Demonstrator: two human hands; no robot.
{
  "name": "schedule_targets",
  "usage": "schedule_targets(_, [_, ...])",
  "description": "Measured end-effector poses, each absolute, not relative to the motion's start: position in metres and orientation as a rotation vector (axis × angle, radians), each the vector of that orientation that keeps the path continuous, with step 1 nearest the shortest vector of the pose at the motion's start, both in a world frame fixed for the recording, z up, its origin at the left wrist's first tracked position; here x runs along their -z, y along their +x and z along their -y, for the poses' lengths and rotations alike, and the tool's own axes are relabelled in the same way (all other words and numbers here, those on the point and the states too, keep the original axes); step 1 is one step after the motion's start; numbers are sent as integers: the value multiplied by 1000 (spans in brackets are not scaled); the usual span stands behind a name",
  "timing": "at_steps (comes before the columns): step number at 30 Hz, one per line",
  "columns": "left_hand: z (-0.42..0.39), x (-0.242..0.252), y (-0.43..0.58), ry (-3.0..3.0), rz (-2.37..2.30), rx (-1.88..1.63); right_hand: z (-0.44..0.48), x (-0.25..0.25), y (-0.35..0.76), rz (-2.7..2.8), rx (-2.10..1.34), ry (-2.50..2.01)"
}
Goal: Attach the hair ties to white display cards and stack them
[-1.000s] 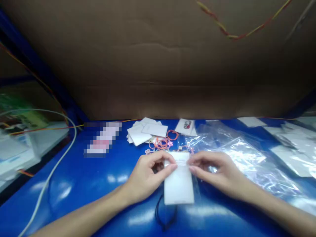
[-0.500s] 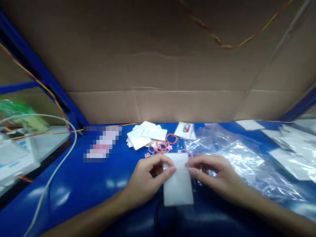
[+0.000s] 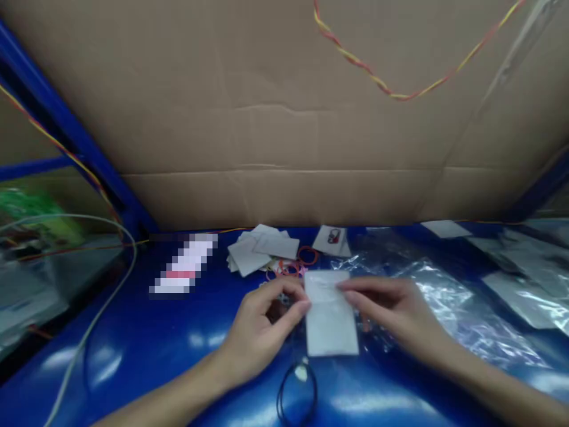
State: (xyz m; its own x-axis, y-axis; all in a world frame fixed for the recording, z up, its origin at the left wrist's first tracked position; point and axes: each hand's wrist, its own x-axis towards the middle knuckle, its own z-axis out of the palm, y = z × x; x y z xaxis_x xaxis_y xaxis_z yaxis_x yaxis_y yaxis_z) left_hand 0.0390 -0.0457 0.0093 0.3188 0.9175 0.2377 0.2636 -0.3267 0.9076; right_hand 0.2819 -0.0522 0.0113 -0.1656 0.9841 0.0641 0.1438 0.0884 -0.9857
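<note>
A white rectangular card (image 3: 331, 323), possibly with clear plastic around it, is held upright above the blue table. My left hand (image 3: 269, 332) pinches it at the left edge between thumb and fingers. At the upper right edge, the thumb and forefinger of my right hand (image 3: 400, 308) are closed on it. Below the card lies a black cord loop (image 3: 315, 394) with a small pale piece at its top. Orange and pink bands (image 3: 308, 255) lie behind the card, partly hidden by it and my left hand.
A pile of white cards (image 3: 253, 252) lies at the back, with a printed card (image 3: 332, 240) to its right. Clear plastic bags (image 3: 448, 308) spread over the right side, near more white packets (image 3: 515, 296). A pale cable (image 3: 95, 317) crosses the left; cardboard (image 3: 284, 136) walls the back.
The card has shifted slightly right and up in my hands. The black cord loop on the table now shows more plainly. The view has tilted a little upward.
</note>
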Motion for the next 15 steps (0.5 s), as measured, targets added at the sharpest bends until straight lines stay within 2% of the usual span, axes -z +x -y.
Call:
schedule_targets(6, [42, -14, 42, 1519, -1126, -1181, 38, -15, 293, 1153, -948, -1159])
schedule_targets(15, [40, -17, 44, 1364, -1081, -1113, 33, -17, 298, 1055, -1196, -1058])
